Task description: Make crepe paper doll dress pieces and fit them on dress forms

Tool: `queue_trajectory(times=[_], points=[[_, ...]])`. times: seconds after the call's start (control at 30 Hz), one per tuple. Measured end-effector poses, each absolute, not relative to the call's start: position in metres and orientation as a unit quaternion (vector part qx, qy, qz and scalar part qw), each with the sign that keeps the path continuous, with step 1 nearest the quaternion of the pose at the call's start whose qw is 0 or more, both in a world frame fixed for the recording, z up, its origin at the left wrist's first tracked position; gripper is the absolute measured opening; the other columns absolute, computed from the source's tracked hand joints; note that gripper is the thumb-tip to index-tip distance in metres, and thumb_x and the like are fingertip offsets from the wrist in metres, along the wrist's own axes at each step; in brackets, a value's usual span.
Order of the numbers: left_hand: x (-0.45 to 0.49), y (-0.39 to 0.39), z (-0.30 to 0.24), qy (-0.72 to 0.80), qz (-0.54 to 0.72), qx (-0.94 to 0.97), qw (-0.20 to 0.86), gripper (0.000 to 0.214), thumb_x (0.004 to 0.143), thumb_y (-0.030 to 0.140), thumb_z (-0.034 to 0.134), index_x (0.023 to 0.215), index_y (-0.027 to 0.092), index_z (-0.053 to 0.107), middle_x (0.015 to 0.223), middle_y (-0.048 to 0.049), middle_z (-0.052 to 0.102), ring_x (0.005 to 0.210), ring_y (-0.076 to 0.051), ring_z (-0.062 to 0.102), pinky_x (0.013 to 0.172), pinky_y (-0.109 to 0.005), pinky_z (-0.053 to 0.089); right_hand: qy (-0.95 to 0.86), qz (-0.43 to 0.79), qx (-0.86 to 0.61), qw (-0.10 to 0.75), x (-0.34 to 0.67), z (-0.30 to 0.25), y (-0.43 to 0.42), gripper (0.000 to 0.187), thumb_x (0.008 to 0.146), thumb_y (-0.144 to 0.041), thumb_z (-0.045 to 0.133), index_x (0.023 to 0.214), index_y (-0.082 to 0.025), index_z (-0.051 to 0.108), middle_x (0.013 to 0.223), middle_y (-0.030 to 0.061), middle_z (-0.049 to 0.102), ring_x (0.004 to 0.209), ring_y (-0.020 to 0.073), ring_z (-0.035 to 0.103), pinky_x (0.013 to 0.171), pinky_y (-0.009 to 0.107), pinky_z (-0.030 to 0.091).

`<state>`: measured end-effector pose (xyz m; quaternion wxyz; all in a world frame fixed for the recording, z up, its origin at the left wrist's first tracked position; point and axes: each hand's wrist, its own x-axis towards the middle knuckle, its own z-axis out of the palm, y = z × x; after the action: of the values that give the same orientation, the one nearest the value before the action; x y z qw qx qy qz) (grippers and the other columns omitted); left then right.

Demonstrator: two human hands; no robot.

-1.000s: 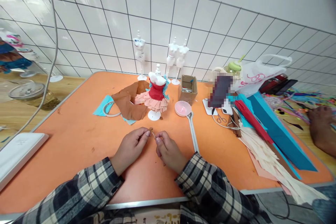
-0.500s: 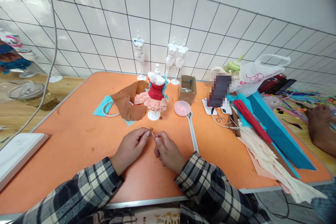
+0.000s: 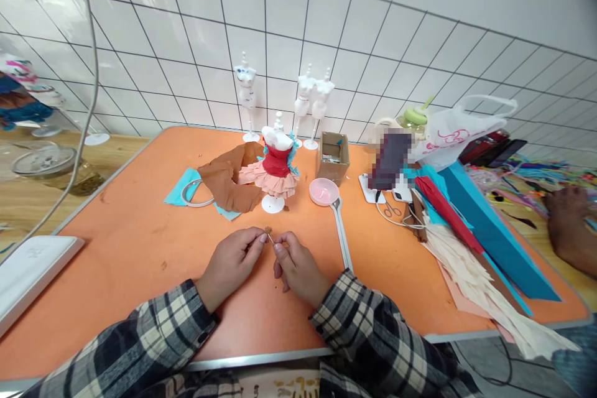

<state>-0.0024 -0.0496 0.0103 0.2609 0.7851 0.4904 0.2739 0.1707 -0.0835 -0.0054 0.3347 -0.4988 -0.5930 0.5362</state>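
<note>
Over the orange table, my left hand (image 3: pixel 236 258) pinches a small scrap of brown crepe paper (image 3: pixel 268 230) between thumb and forefinger. My right hand (image 3: pixel 297 266) is closed on a thin, light-coloured stick (image 3: pixel 270 238), its tip against the brown scrap; what kind of stick I cannot make out. Just beyond my hands stands a small white dress form (image 3: pixel 274 168) in a red bodice, a ruffled peach skirt and blue trim. Left of it lies a crumpled brown crepe paper sheet (image 3: pixel 233 177). To its right is a pink bowl (image 3: pixel 324 191).
Beside the bowl lie long metal tweezers (image 3: pixel 342 233). Behind are a cardboard box (image 3: pixel 333 158) and several bare dress forms (image 3: pixel 247 90). Scissors (image 3: pixel 392 210), a phone (image 3: pixel 390 160) and coloured paper strips (image 3: pixel 466 255) are at right, where another person's hand (image 3: pixel 571 224) rests. A white device (image 3: pixel 40 277) sits left.
Both hands stay in nearly the same place. The brown scrap and the stick's tip have shifted very slightly between my fingers.
</note>
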Motion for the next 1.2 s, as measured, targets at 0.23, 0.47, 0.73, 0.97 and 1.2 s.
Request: queue_trajectory(times=[0.23, 0.47, 0.73, 0.97, 1.2], points=[[-0.001, -0.05, 0.013, 0.478, 0.29, 0.768, 0.311, 0.029, 0.097, 0.036, 0.038, 0.078, 0.021, 0.056, 0.071, 0.0007, 0.061, 0.067, -0.016, 0.058, 0.063, -0.025, 0.043, -0.605, 0.54, -0.48, 0.334, 0.172, -0.008, -0.081, 0.021, 0.1, -0.041, 0.031, 0.103, -0.022, 0.04, 0.059, -0.0078, 0.053, 0.04, 0.009, 0.047, 0.042, 0.019, 0.038], [0.001, -0.048, 0.015, 0.461, 0.288, 0.754, 0.368, 0.033, 0.096, 0.039, 0.039, 0.075, 0.02, 0.056, 0.068, 0.0014, 0.058, 0.064, -0.015, 0.054, 0.06, -0.024, 0.043, -0.641, 0.481, -0.496, 0.334, 0.174, -0.003, -0.081, 0.017, 0.099, -0.037, 0.035, 0.102, -0.022, 0.042, 0.058, -0.0071, 0.051, 0.049, 0.011, 0.049, 0.052, 0.022, 0.037], [0.001, -0.049, 0.014, 0.438, 0.286, 0.742, 0.42, 0.038, 0.096, 0.041, 0.038, 0.065, 0.02, 0.049, 0.061, 0.0034, 0.049, 0.058, -0.014, 0.049, 0.058, -0.023, 0.041, -0.567, 0.568, -0.465, 0.373, 0.173, -0.01, -0.081, 0.022, 0.095, -0.045, 0.04, 0.098, -0.024, 0.041, 0.058, -0.0095, 0.037, 0.042, 0.009, 0.038, 0.037, 0.019, 0.037], [-0.003, -0.049, 0.013, 0.449, 0.299, 0.768, 0.345, 0.03, 0.096, 0.037, 0.04, 0.078, 0.02, 0.058, 0.072, 0.0003, 0.06, 0.069, -0.016, 0.057, 0.067, -0.025, 0.044, -0.557, 0.594, -0.455, 0.36, 0.179, -0.01, -0.077, 0.022, 0.093, -0.045, 0.044, 0.099, -0.024, 0.042, 0.057, -0.0113, 0.035, 0.039, 0.0072, 0.035, 0.031, 0.016, 0.038], [-0.001, -0.047, 0.01, 0.414, 0.272, 0.776, 0.39, 0.032, 0.096, 0.036, 0.041, 0.078, 0.018, 0.059, 0.072, -0.0003, 0.06, 0.068, -0.016, 0.056, 0.065, -0.025, 0.043, -0.567, 0.581, -0.449, 0.372, 0.181, -0.01, -0.077, 0.02, 0.093, -0.043, 0.045, 0.096, -0.023, 0.042, 0.055, -0.0116, 0.037, 0.036, 0.0065, 0.035, 0.028, 0.015, 0.035]])
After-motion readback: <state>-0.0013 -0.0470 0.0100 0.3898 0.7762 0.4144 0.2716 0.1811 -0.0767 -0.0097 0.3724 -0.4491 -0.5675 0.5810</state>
